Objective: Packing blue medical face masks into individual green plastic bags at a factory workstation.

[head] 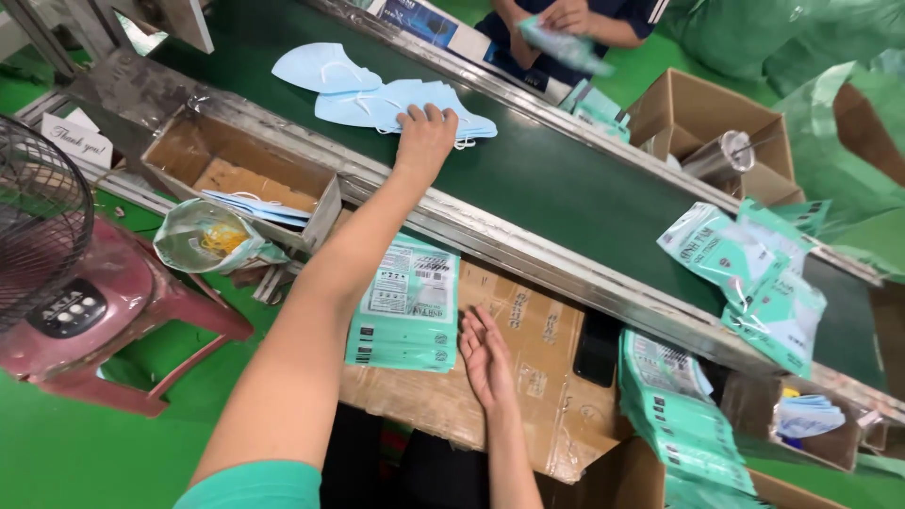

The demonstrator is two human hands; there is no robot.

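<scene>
At far left stands a dark wire-guard fan [38, 221] on a red plastic stool [113, 320]. Beside it, an open brown cardboard tray [240, 179] holds a few pale blue face masks [255, 205]; a clear plastic bag [203, 238] lies just below the tray.

The left hand [424, 141] is extended over the dark green conveyor belt [566, 179]. Its fingers are spread flat and press on the near edge of a stack of pale blue folded face masks [396, 99] lying on the belt; they are not closed around it.

Below the belt's metal rail, a pile of teal-and-white printed pouches [405, 306] rests on a flattened brown cardboard sheet [537, 368]. The right hand [485, 358] lies just beside this pile, palm up, fingers relaxed and open, holding nothing.

Further right, more teal pouches [679, 410] overhang the cardboard, and filled teal packets [754, 273] lie on the belt. At top, another person's hands [556, 28] hold a pale packet.
</scene>
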